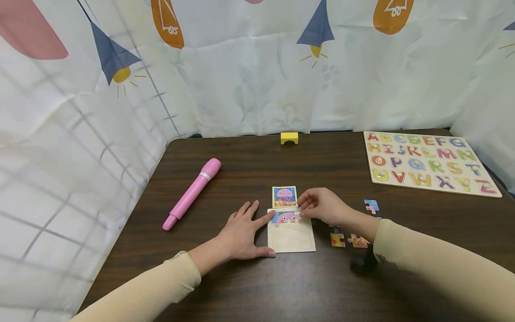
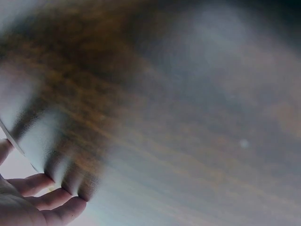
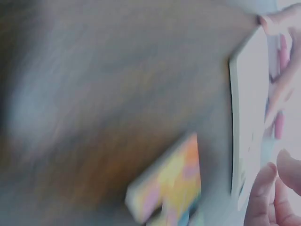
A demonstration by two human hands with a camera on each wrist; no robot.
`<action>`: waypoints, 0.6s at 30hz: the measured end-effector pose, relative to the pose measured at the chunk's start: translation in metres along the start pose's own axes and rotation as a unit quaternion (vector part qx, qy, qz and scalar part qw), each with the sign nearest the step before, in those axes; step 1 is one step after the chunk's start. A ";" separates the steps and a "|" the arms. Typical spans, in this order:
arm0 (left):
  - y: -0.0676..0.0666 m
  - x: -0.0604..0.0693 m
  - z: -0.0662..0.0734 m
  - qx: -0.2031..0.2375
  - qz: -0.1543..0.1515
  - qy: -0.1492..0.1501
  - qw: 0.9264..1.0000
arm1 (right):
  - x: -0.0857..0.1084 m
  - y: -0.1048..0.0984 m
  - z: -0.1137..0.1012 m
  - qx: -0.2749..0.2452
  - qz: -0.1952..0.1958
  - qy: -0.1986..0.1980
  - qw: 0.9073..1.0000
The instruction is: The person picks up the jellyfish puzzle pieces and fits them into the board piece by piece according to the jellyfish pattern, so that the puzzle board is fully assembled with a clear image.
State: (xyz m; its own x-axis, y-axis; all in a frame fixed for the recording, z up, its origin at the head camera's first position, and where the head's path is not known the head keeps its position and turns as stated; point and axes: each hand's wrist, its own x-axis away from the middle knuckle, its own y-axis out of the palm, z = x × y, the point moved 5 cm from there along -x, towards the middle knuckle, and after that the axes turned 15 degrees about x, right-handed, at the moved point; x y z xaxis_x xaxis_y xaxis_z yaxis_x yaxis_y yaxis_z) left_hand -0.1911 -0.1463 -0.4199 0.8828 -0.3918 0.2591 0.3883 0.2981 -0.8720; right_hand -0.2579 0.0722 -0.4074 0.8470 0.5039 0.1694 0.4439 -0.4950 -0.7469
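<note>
A pale square puzzle tray (image 1: 291, 237) lies flat, with joined pink and blue puzzle pieces (image 1: 284, 218) along its top left. My left hand (image 1: 240, 235) is spread, its index fingertip on the pieces' left end and its thumb by the tray's lower left edge. At the tray's top right corner is my right hand (image 1: 323, 206), its fingers bent and its thumb near the fingertips; whether a piece is between them is hidden. Above the tray lies a jellyfish picture card (image 1: 284, 197). The right wrist view shows the tray (image 3: 249, 103) beside my right hand (image 3: 275, 193).
Loose puzzle pieces (image 1: 337, 240) lie right of the tray, some partly hidden by my right forearm. A pink microphone-shaped toy (image 1: 191, 197) lies at left. A yellow block (image 1: 289, 137) stands at the back edge, and an alphabet board (image 1: 432, 164) lies at back right.
</note>
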 end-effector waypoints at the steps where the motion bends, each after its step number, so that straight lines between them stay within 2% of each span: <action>1: 0.000 0.000 0.000 -0.001 0.001 0.001 1.000 | 0.002 -0.005 0.002 -0.004 0.002 0.001 1.000; 9: 0.000 0.001 0.000 -0.002 0.004 0.004 1.000 | 0.026 -0.051 0.040 0.008 0.040 0.026 0.999; 18: 0.000 0.001 -0.001 -0.001 0.004 0.009 1.000 | 0.059 -0.088 0.111 0.070 0.069 0.077 0.992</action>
State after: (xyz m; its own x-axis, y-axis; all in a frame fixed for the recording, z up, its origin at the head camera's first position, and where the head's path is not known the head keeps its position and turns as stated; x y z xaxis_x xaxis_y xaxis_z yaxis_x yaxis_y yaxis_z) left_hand -0.1905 -0.1469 -0.4204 0.8808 -0.4050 0.2454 0.3814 0.2996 -0.8745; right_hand -0.2790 0.2239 -0.4028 0.9364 0.3186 0.1474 0.2847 -0.4434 -0.8499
